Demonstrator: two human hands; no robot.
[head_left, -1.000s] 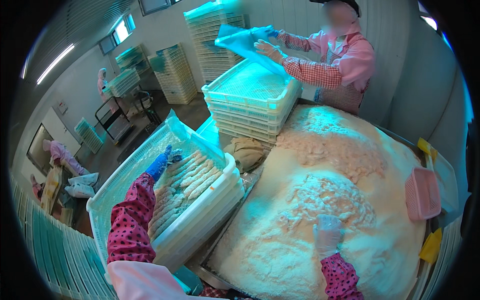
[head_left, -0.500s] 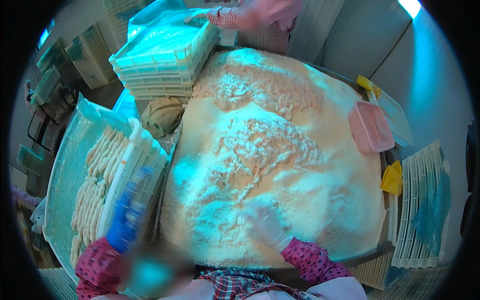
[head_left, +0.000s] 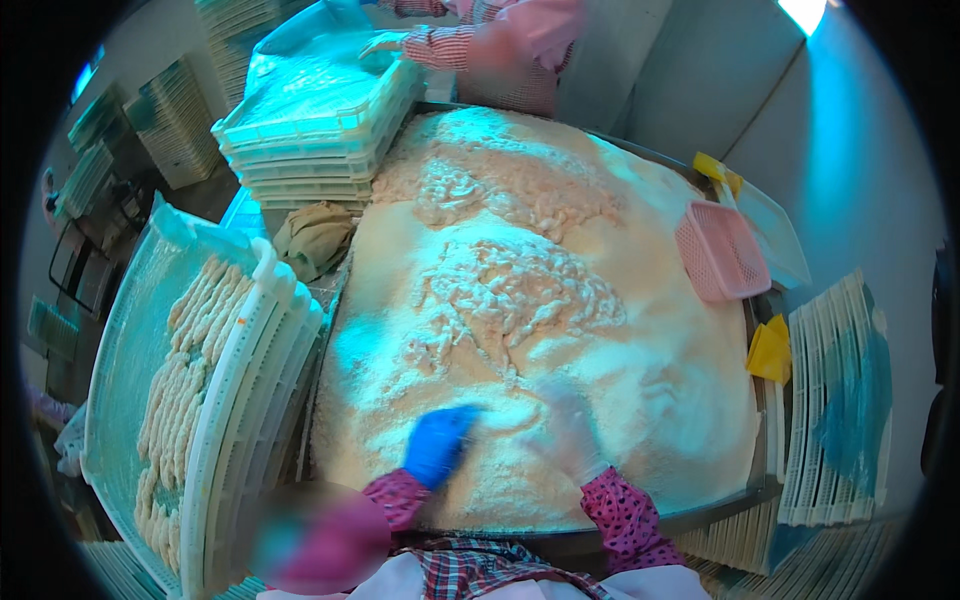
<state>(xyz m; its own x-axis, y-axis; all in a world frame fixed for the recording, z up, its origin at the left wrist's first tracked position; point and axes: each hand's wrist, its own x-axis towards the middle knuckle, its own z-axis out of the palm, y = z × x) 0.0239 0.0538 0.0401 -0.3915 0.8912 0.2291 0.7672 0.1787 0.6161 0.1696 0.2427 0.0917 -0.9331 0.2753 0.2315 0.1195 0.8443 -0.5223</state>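
A broad bed of pale coating crumbs (head_left: 680, 420) covers the table in front of me. Heaped in its middle is a pile of crumb-covered strips (head_left: 515, 280), perhaps meat. My left hand (head_left: 438, 445), in a blue glove, is low over the near crumbs with its blurred fingers toward the right. Just right of it, my right hand (head_left: 567, 430) in a thin whitish glove touches or hovers at the crumbs; motion smears its fingers. Whether either hand holds a strip cannot be made out. On my left, a lined tray (head_left: 115, 400) bears rows of coated strips (head_left: 180, 430).
A second strip heap (head_left: 530, 190) lies farther back. Stacked white trays (head_left: 310, 165) stand far left, beside a brown cloth (head_left: 315, 240). A person (head_left: 510, 50) is across the table, one gloved hand at that stack. At right are a pink basket (head_left: 722, 250) and upright trays (head_left: 835, 410).
My left hand has moved from the left tray's edge rightward over the crumbs. My right hand has shifted slightly right and up. The other person's hand remains near the far stack.
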